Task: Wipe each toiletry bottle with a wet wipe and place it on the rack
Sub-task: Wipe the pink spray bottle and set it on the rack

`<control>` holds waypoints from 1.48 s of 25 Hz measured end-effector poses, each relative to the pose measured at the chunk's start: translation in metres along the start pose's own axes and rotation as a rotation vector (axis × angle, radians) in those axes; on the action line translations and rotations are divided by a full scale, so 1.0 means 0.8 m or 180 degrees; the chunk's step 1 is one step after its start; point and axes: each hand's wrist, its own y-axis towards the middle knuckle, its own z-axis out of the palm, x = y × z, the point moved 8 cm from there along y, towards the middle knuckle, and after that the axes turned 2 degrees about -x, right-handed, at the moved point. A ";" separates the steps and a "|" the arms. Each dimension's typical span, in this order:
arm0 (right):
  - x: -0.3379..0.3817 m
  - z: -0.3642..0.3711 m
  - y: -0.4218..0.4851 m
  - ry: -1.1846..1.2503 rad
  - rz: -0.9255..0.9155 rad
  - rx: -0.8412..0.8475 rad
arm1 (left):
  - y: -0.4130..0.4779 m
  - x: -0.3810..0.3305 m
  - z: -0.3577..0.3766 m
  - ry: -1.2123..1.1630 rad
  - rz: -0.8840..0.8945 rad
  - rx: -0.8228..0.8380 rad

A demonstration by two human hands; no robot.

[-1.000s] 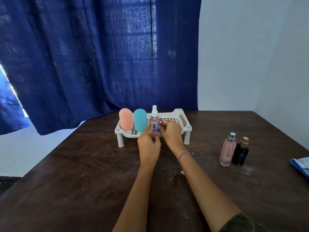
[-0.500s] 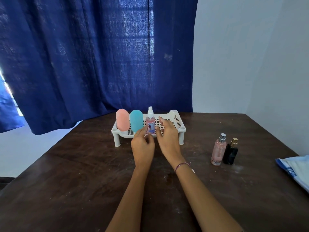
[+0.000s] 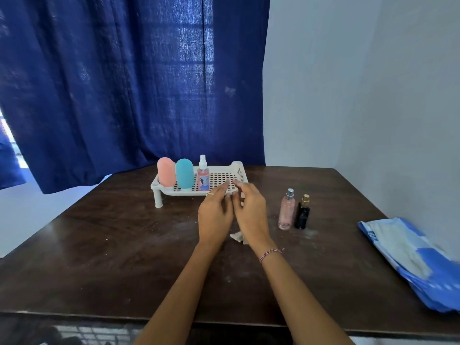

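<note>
A white slotted rack [image 3: 224, 191] stands at the far middle of the table. On its left half stand a pink bottle [image 3: 166, 172], a teal bottle [image 3: 184, 173] and a small pink spray bottle [image 3: 203, 175]. My left hand [image 3: 215, 215] and my right hand [image 3: 250, 212] hover side by side in front of the rack, fingers relaxed, holding nothing. A crumpled wet wipe [image 3: 237, 237] lies on the table under my right wrist. A pink perfume bottle [image 3: 286, 210] and a black perfume bottle [image 3: 302, 212] stand together to the right.
The dark wooden table [image 3: 112, 257] has its near edge at the bottom. A blue and white wipe pack [image 3: 413, 260] lies at the right edge. A blue curtain [image 3: 124, 83] hangs behind the rack, with a white wall at the right.
Both hands have let go of the spray bottle, which now stands on the rack, and drawn back toward me. The view has shifted right, showing more of the wipe pack.
</note>
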 end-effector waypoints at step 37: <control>-0.011 -0.079 0.023 -0.0053 -0.0304 -0.0300 | 0.009 -0.044 0.047 -0.0472 -0.0185 0.0778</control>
